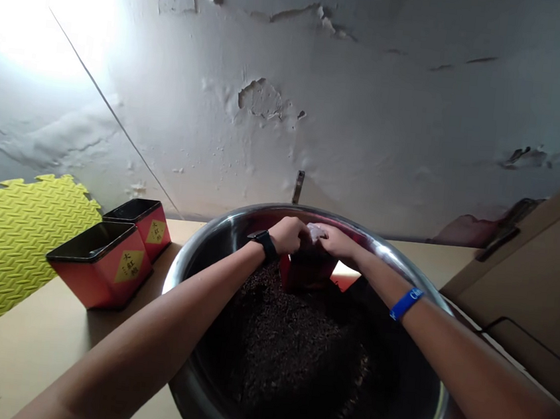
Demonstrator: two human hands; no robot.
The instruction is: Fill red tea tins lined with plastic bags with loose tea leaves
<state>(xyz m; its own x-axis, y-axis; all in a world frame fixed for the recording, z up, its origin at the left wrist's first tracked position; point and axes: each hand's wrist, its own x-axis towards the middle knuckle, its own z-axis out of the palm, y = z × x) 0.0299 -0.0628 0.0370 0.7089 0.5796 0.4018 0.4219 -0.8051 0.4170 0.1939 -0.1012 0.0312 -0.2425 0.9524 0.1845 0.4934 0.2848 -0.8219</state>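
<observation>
A wide metal basin (pixel 188 266) holds a layer of dark loose leaves (pixel 290 344) that look like tea. Near its far wall a red box (pixel 303 275) stands on the leaves. Above the box's top is a whitish, crumpled plastic bag (pixel 315 232). My left hand (pixel 287 234), with a black watch at the wrist, is closed with its fingertips at the bag's left side. From the right, my right hand (pixel 340 245) pinches the same bag. The box's opening is mostly hidden by my hands. Just right of it shows a brightly lit red and pale surface (pixel 345 278).
Two red open-topped boxes (pixel 103 277) with yellow labels stand left of the basin on the pale table (pixel 3 367). A yellow foam mat (pixel 21 242) lies at the left. Cardboard (pixel 532 283) is at the right, and a peeling wall (pixel 359 124) rises behind.
</observation>
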